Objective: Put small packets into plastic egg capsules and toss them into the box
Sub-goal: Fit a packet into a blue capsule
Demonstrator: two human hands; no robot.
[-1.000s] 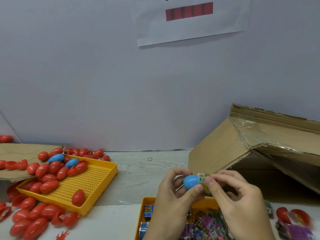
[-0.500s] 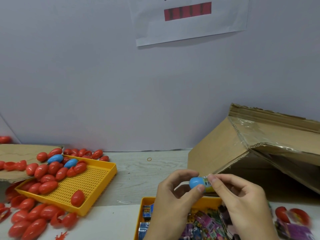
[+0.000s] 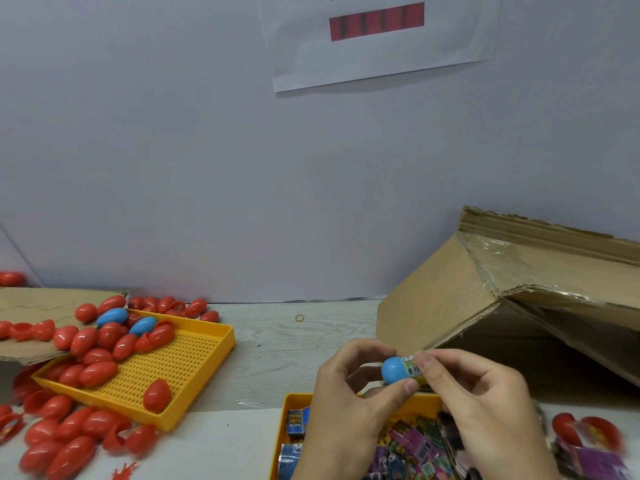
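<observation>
- Two hands meet at lower centre of frame: left hand (image 3: 349,403) pinches a blue capsule half (image 3: 393,370) betw. thumb and fingers; right hand (image 3: 485,407) has fingertips clamped on a yellow-green packet (image 3: 414,368) that sits partly inside the half, its end w/ a barcode-like label protruding.
- Stage (judged): packet going in; capsule not yet closed, no second half visible on it, toss not yet made.
- Cardboard box (image 3: 450,299), right of frame, lies tipped w/ its opening toward lower right, just behind the hands; interior is dark, so count of finished capsules inside can't be told.
- Supply left: yellow tray (image 3: 291,407) under the hands, lower centre, holds many mixed packets (blue, purple, green); plenty remain.
- Second yellow perforated tray (image 3: 194,362), lower left, carries red capsules (image 3: 97,374) plus two blue ones (image 3: 112,316); more red ones spill over table (image 3: 277,341) and a cardboard sheet (image 3: 34,306) at far left. Whether these are filled can't be told; some look like open halves.
- Lower right corner: a few red halves (image 3: 568,427) and a purple packet (image 3: 588,459), blurred.
- Writing: paper sheet (image 3: 381,46) on wall, top centre, shows a red-black striped bar; script above it is cropped, unreadable. Print on packets too small to read.
- Small rubber band (image 3: 300,318) lies on table, centre.
</observation>
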